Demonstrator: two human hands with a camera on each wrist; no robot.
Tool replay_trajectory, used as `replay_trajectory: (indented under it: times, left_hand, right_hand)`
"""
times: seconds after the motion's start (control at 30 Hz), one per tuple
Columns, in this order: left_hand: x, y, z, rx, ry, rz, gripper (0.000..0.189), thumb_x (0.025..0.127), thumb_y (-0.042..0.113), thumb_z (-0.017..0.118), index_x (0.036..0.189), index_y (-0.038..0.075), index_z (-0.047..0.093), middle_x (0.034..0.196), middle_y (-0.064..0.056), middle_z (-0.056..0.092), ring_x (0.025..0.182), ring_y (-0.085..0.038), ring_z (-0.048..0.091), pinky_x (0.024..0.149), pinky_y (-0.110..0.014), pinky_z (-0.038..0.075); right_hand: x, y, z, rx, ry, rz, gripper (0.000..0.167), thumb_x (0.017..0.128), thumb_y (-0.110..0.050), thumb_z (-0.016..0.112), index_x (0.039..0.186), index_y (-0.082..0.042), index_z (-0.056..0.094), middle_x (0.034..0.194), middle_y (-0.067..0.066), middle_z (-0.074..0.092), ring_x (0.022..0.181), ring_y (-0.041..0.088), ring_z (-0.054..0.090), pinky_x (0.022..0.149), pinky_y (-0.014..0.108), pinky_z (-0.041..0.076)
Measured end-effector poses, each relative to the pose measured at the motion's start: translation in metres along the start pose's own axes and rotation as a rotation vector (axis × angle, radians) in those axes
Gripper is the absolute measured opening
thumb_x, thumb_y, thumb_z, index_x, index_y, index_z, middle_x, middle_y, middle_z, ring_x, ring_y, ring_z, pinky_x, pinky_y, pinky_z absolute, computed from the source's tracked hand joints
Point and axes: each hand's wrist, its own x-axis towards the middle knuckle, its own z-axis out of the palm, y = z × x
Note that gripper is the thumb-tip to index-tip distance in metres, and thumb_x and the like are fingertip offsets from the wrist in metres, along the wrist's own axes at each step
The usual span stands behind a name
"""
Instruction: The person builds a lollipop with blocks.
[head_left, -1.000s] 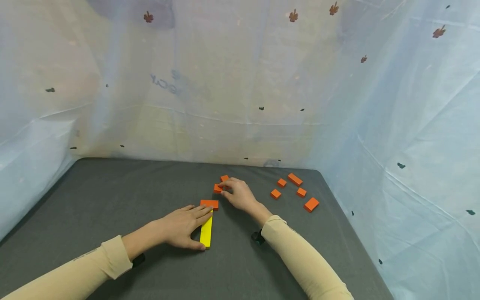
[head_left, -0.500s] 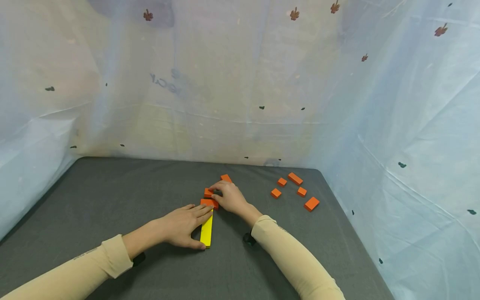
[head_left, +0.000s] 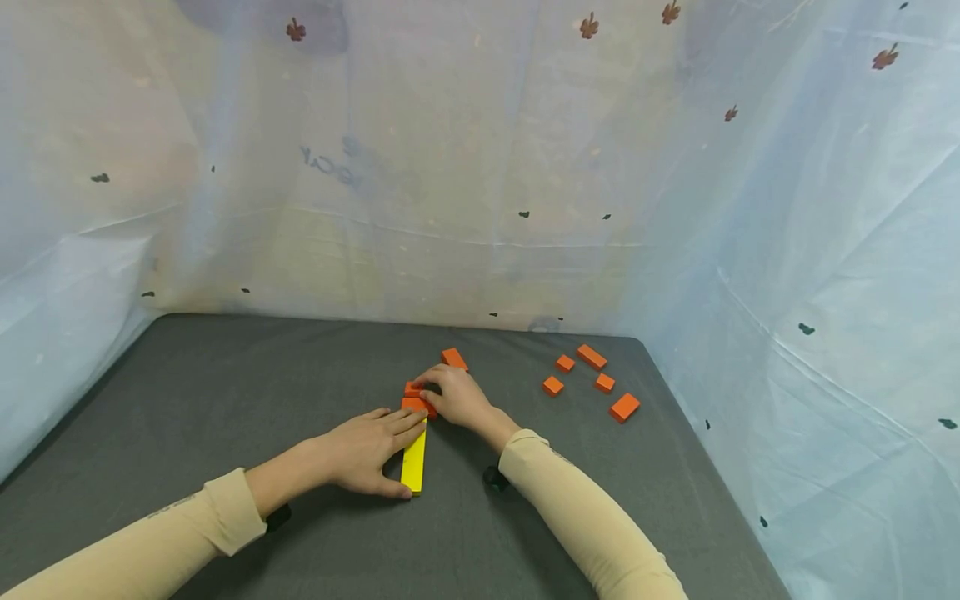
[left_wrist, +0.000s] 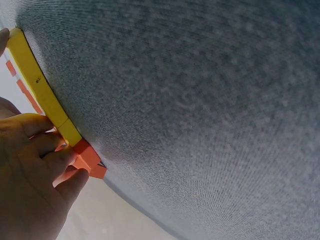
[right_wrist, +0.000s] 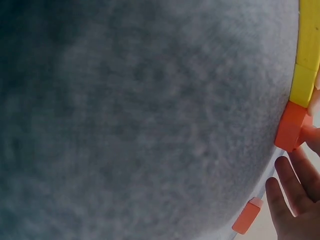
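My left hand [head_left: 360,457] lies along a yellow block row [head_left: 413,468], its fingers extended and spread, thumb at the near end. In the left wrist view a long yellow block [left_wrist: 37,80] and a short yellow block [left_wrist: 70,132] stand end to end. Set crosswise against their far end is an orange block [head_left: 411,403], touched by the left fingertips. My right hand [head_left: 459,398] pinches another orange block [head_left: 410,389] close behind it, partly hidden by the fingers. From the right wrist, the orange end [right_wrist: 290,125] meets the short yellow block [right_wrist: 302,85].
One loose orange block [head_left: 453,358] lies just beyond the right hand. Farther right are several orange pieces, among them a long block [head_left: 592,357], a larger block [head_left: 624,407] and a small cube-like block [head_left: 552,386]. Plastic sheeting [head_left: 420,208] walls the grey table [head_left: 247,400].
My right hand has brought the pinched orange block left and nearer, up against the crosswise orange block. The left hand has stayed in place on the row.
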Motion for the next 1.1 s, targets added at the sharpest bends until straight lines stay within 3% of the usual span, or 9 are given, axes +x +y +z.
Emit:
replay_trajectory:
  times: [1.1]
  left_hand:
    - [-0.0011, 0.0023, -0.003, 0.008, -0.009, -0.004, 0.102, 0.091, 0.074, 0.061, 0.162, 0.005, 0.036, 0.169, -0.013, 0.029, 0.155, -0.032, 0.031, 0.122, -0.057, 0.031]
  right_hand:
    - [0.0002, 0.0, -0.005, 0.025, -0.032, -0.001, 0.026, 0.105, -0.019, 0.066, 0.129, -0.017, 0.074, 0.133, 0.001, 0.07, 0.121, 0.018, 0.066, 0.102, 0.036, 0.054]
